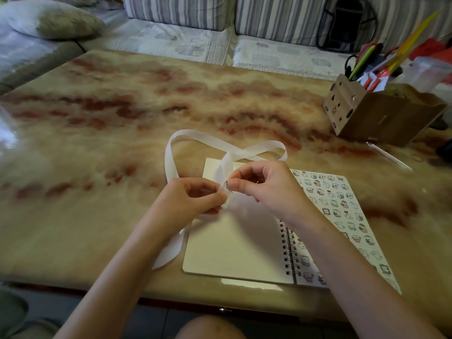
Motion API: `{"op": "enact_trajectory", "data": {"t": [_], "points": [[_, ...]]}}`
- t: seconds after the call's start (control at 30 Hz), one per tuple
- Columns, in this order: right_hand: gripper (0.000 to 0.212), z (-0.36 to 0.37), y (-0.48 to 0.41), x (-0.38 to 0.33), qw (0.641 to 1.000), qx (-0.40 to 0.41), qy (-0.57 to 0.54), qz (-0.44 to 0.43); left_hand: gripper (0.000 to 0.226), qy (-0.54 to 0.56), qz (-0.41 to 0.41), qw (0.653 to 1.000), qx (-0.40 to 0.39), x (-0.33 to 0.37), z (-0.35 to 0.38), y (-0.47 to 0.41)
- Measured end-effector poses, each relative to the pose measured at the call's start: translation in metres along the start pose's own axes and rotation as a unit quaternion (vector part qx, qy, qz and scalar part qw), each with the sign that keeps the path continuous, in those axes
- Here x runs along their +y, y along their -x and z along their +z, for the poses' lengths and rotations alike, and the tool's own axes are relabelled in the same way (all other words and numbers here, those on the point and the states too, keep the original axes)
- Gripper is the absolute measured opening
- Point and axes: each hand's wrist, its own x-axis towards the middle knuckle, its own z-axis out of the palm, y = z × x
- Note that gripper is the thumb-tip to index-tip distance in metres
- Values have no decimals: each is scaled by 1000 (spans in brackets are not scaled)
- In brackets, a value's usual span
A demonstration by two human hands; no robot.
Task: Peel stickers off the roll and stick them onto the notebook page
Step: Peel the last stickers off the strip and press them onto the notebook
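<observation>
Pinching is seen at both hands, held just above the upper part of the notebook [234, 253]'s blank page. The white sticker strip [170, 156] is gripped between thumb and curled fingers of the left hand [188, 200], over the notebook's upper left part. A small sticker [228, 185] with dark print, at the strip's edge, is pinched by thumb and forefinger of the right hand [267, 187], other fingers curled in; whether it is fully off the strip cannot be told. The strip is looped on the table [110, 113] beyond the notebook's far edge, crossed over itself, and one end is trailed down along the notebook's left edge. The notebook is laid open and flat: blank page left, spiral binding [288, 253] in the middle, patterned sheet [342, 204] with small cartoon prints to the right. A wooden pen holder [362, 116] stuffed with pens and scissors is placed well beyond the notebook's far right corner. A striped sofa [186, 13] is seen far behind the notebook, past the table
</observation>
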Motion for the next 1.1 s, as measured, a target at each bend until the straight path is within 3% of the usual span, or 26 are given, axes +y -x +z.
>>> {"op": "enact_trajectory", "data": {"t": [0.2,0.53,0.8,1.1], "points": [[5,-4,2,3,997,-16,-68,27,16,40,-30,998,-45,-1,-2,-2],[3,-3,3,8,986,-14,-134,95,15,47,-32,997,-54,-2,-1,-4],[5,-4,3,-1,995,16,-44,83,9,46,-12,999,-16,-4,6,-2],[5,-2,5,-2,994,59,-67,62,16,108,18,994,20,0,15,8]]}}
